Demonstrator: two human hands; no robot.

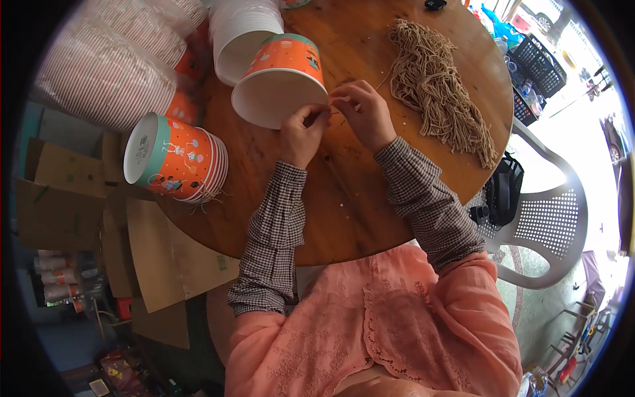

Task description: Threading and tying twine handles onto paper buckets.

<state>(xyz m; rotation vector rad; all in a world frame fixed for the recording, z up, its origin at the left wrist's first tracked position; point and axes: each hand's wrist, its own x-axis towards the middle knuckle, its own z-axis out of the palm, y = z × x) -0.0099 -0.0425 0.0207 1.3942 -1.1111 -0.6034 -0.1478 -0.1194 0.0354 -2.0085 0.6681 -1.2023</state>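
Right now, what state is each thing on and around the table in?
Left hand: pinching a thin string at the cup's rim.
Right hand: pinching the same string, close to the left hand.
Cup: on its side, open end toward the person.
Cup stack: nested, lying on its side.
String pile: loose heap on the table.
Chair: unoccupied, a black bag on it.

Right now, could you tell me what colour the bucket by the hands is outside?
Orange paper bucket with a teal rim band; head view.

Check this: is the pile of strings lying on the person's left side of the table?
No, the pile of strings lies on the table beyond the right hand.
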